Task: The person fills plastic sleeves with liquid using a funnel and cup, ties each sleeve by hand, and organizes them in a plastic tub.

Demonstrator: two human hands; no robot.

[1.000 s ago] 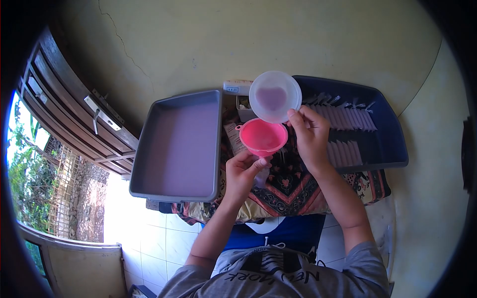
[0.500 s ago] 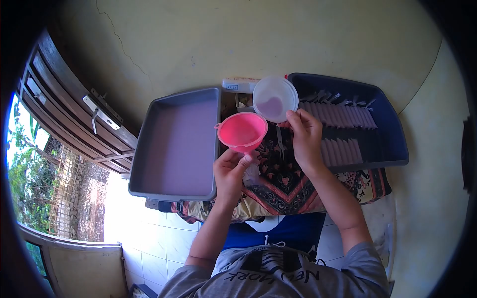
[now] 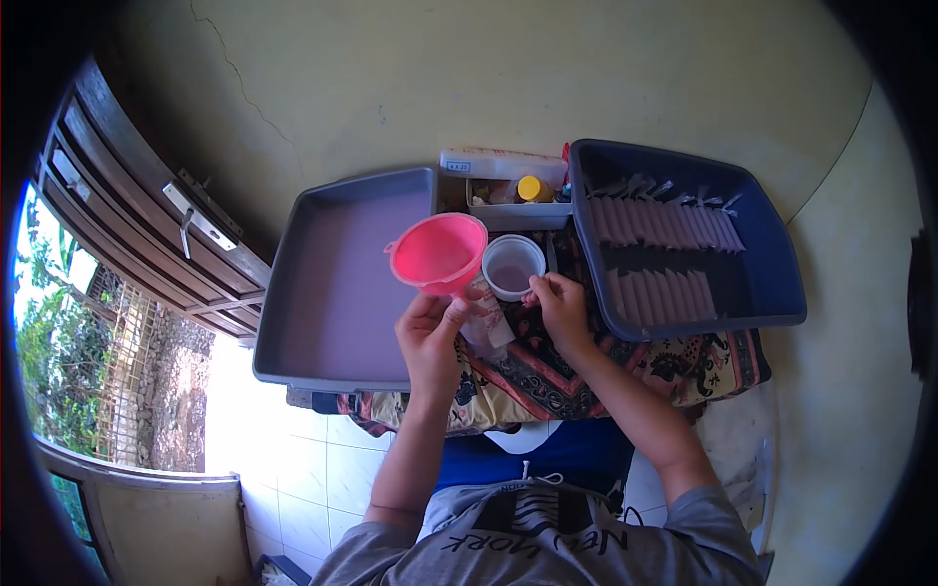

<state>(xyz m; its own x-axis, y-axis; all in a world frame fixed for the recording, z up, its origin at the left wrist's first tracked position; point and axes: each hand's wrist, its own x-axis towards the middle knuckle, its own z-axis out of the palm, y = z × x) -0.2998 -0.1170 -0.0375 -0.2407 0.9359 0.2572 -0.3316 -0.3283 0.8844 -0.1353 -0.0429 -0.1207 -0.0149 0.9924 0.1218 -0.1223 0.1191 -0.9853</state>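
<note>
My left hand is closed around the narrow lower end of a pink funnel, whose wide mouth faces up. A clear plastic bag shows just beside those fingers; whether it is fixed to the spout I cannot tell. To the right of the funnel, my right hand grips a translucent white cup at its edge. The cup is nearly upright, apart from the funnel, and some purplish liquid appears inside. Left of both hands stands a grey tub holding a wide pool of purple liquid.
A dark blue tub on the right contains two rows of filled purple plastic bags. Behind the cup is a small grey box with a yellow-capped container. A patterned cloth covers the table. A wooden door stands at left.
The cup has come down and towards me, going from tilted beside the funnel to nearly upright. The funnel has shifted left with my left hand. The yellow cap now shows behind.
</note>
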